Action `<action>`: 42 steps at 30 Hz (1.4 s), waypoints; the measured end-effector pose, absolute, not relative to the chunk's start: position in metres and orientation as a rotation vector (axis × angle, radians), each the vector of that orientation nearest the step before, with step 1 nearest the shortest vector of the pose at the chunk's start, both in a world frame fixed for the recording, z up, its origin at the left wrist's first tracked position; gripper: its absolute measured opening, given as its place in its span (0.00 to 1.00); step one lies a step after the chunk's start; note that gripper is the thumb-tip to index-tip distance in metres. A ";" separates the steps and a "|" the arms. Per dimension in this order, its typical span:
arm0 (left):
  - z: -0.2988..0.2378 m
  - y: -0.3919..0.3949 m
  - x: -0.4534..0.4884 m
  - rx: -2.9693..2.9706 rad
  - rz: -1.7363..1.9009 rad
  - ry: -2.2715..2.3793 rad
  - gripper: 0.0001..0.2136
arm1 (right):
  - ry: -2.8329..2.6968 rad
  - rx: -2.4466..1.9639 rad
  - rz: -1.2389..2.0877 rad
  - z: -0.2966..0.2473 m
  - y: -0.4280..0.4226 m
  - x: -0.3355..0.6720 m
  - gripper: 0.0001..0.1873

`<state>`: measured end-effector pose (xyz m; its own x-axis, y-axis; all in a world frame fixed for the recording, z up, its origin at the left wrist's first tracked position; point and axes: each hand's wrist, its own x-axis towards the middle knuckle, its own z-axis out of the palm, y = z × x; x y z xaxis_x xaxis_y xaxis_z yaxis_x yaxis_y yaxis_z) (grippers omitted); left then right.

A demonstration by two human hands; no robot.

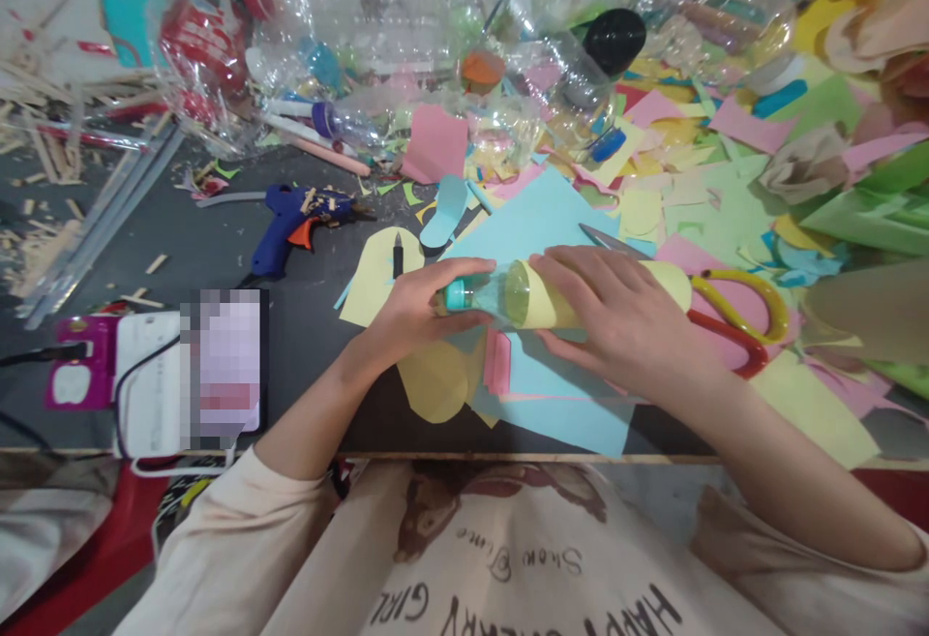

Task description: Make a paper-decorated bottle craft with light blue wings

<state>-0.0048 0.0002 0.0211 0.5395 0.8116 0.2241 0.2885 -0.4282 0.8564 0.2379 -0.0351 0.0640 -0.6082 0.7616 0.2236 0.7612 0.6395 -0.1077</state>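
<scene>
A clear plastic bottle (496, 293) with a teal cap lies on its side above the table, its body wrapped in pale yellow paper (668, 283). Around the cap end curl the fingers of my left hand (417, 302). My right hand (610, 312) is closed over the yellow paper on the bottle's body. Under both hands lie light blue paper sheets (558, 428) and a small pink pad (498, 362). Scissors (733, 317) with yellow and red handles rest beneath the bottle, their blade tip showing beyond my right hand.
A blue glue gun (280, 229) lies to the left, near a black pen (398, 255). Clear glue sticks (108, 220) and wood bits are farther left. A phone (230, 360) and power bank (149, 384) sit at the front left. Plastic bottles (406, 26) and paper scraps (726, 191) crowd the back and right.
</scene>
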 end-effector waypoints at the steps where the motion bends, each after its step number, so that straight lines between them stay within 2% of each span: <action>1: 0.021 0.000 -0.004 1.965 0.828 0.888 0.21 | -2.618 -1.231 -0.003 0.064 -0.034 0.236 0.27; 9: 0.021 -0.001 -0.003 1.955 0.861 0.861 0.20 | -2.615 -1.239 0.085 0.064 -0.030 0.228 0.29; 21: 0.023 -0.001 -0.003 1.884 0.818 0.910 0.21 | -2.650 -1.228 0.047 0.066 -0.032 0.248 0.30; 27: 0.022 -0.001 -0.003 1.886 0.836 0.870 0.20 | -2.640 -1.222 0.077 0.074 -0.031 0.245 0.36; 36: 0.023 -0.001 -0.004 1.939 0.846 0.854 0.18 | -2.621 -1.216 0.182 0.071 -0.021 0.224 0.31; 42: 0.025 -0.002 -0.004 1.928 0.735 0.990 0.23 | -2.593 -1.224 0.245 0.067 -0.021 0.224 0.31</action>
